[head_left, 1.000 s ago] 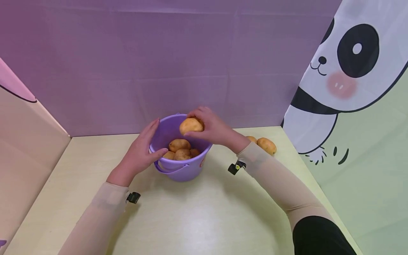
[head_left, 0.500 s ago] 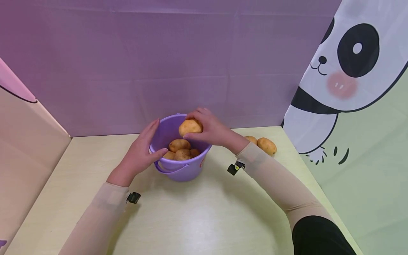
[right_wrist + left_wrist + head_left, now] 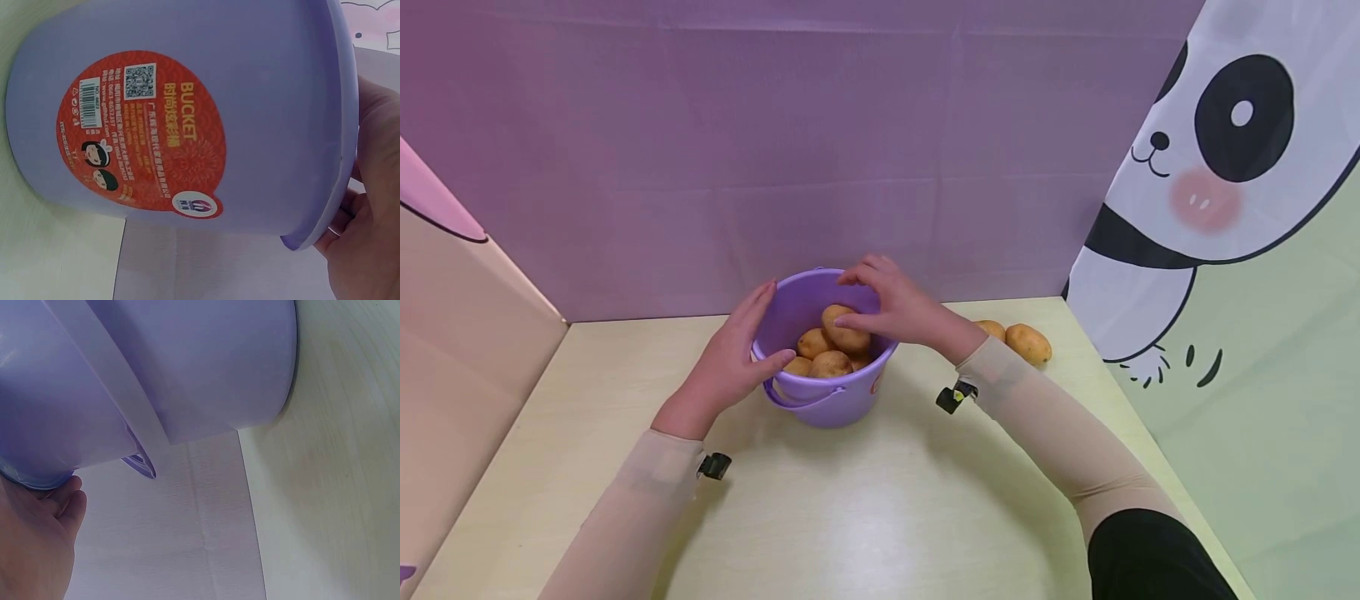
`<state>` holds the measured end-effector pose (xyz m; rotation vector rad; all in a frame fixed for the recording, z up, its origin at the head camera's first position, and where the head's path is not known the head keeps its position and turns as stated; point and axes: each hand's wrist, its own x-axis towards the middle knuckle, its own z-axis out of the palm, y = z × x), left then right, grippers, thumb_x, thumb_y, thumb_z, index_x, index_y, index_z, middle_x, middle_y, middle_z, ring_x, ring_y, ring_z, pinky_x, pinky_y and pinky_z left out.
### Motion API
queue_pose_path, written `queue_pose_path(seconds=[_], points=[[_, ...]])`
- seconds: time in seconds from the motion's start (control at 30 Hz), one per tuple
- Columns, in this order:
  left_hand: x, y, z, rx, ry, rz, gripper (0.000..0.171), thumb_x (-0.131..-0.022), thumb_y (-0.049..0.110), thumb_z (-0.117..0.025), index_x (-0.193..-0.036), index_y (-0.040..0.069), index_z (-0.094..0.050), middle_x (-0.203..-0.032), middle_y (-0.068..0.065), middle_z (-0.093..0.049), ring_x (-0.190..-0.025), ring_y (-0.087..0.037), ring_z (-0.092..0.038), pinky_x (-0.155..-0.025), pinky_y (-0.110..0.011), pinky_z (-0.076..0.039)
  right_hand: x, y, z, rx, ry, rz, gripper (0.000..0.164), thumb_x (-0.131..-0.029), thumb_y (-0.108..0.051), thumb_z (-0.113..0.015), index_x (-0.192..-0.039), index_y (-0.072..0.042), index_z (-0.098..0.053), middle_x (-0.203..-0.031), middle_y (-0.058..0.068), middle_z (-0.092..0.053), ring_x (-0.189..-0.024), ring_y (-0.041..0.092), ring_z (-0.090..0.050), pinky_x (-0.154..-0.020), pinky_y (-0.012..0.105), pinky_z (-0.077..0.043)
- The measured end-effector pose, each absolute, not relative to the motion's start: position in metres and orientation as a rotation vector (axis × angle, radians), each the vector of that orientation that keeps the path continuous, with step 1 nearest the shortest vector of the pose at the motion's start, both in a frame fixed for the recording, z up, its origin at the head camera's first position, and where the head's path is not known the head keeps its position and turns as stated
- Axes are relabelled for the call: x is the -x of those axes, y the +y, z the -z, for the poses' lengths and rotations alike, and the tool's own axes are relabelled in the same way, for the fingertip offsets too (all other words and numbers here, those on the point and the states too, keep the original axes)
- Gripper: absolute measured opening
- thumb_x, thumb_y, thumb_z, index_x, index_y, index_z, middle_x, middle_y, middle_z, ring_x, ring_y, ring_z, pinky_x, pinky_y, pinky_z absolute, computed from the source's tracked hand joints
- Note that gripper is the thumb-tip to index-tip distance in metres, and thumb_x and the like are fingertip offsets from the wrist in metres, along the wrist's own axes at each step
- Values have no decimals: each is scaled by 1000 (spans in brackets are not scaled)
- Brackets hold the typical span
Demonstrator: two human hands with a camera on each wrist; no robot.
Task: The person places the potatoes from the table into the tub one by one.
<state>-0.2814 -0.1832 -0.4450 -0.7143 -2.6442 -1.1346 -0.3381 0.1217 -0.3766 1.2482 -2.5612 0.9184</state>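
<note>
A purple bucket (image 3: 829, 408) with several potatoes inside stands upright at the back of the table. My left hand (image 3: 726, 358) holds its left rim, fingers along the outside and thumb reaching over the edge. In the left wrist view, fingertips (image 3: 74, 509) show beside the rim. Over the right side of the opening is my right hand (image 3: 898, 308), fingers and thumb spread apart with nothing gripped. Just below that hand, the topmost potato (image 3: 842, 329) lies on the others; whether the thumb still touches it, I cannot tell. The right wrist view shows the bucket's red label (image 3: 144, 134).
Two more potatoes (image 3: 1028, 343) lie on the table (image 3: 880, 517) right of the bucket, one partly hidden by the right forearm. A purple backdrop (image 3: 820, 150) rises close behind the bucket. A panda-printed panel (image 3: 1240, 292) borders the right side.
The potato my right hand was holding has been let go and dropped onto the others in the bucket. The right fingers have opened. My left hand has stayed at the rim.
</note>
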Motion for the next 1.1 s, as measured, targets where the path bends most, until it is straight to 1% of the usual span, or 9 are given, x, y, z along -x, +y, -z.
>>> queue_pose_path(seconds=[0.27, 0.4, 0.53, 0.63, 0.77, 0.9, 1.1], points=[[281, -183, 445, 719, -2643, 1134, 102, -100, 48, -75, -179, 13, -19, -185, -8, -17, -167, -42, -22, -127, -73, -29, 337, 125, 375, -1238, -2550, -925, 47, -94, -34, -91, -129, -7, -74, -127, 8, -65, -128, 26, -55, -112, 41, -48], [282, -183, 446, 724, -2636, 1133, 103, -100, 49, -75, -178, 12, -20, -184, -8, -18, -167, -42, -23, -127, -73, -29, 337, 127, 375, -1240, -2528, -931, 45, -95, -32, -91, -128, -7, -74, -126, 7, -65, -127, 26, -55, -112, 40, -47], [282, -183, 446, 723, -2636, 1135, 103, -99, 48, -75, -178, 11, -20, -184, -9, -18, -167, -42, -22, -127, -73, -29, 338, 131, 376, -1225, -2519, -962, 44, -95, -29, -90, -128, -6, -73, -128, 10, -66, -128, 26, -55, -112, 41, -47], [282, -183, 446, 724, -2631, 1133, 102, -99, 43, -76, -178, 10, -20, -184, -10, -18, -167, -43, -23, -126, -74, -30, 337, 138, 376, -1191, -2538, -1011, 44, -97, -28, -88, -130, -4, -72, -131, 13, -65, -129, 27, -54, -111, 49, -49], [282, -183, 447, 726, -2624, 1125, 102, -98, 41, -76, -178, 9, -21, -184, -11, -19, -166, -44, -23, -126, -74, -30, 337, 151, 377, -1138, -2566, -1036, 42, -101, -28, -84, -132, -3, -72, -132, 14, -65, -130, 27, -54, -108, 53, -51], [282, -184, 447, 723, -2626, 1112, 102, -99, 46, -75, -178, 10, -20, -184, -11, -19, -166, -44, -23, -126, -75, -30, 336, 164, 381, -1093, -2575, -1061, 38, -103, -28, -81, -132, -4, -72, -132, 11, -65, -129, 26, -55, -105, 50, -50], [282, -184, 446, 722, -2626, 1104, 102, -100, 45, -75, -178, 9, -20, -184, -12, -19, -166, -44, -23, -126, -75, -29, 333, 184, 388, -1022, -2582, -1065, 35, -104, -26, -79, -133, -7, -72, -132, 7, -65, -125, 30, -56, -102, 48, -51]])
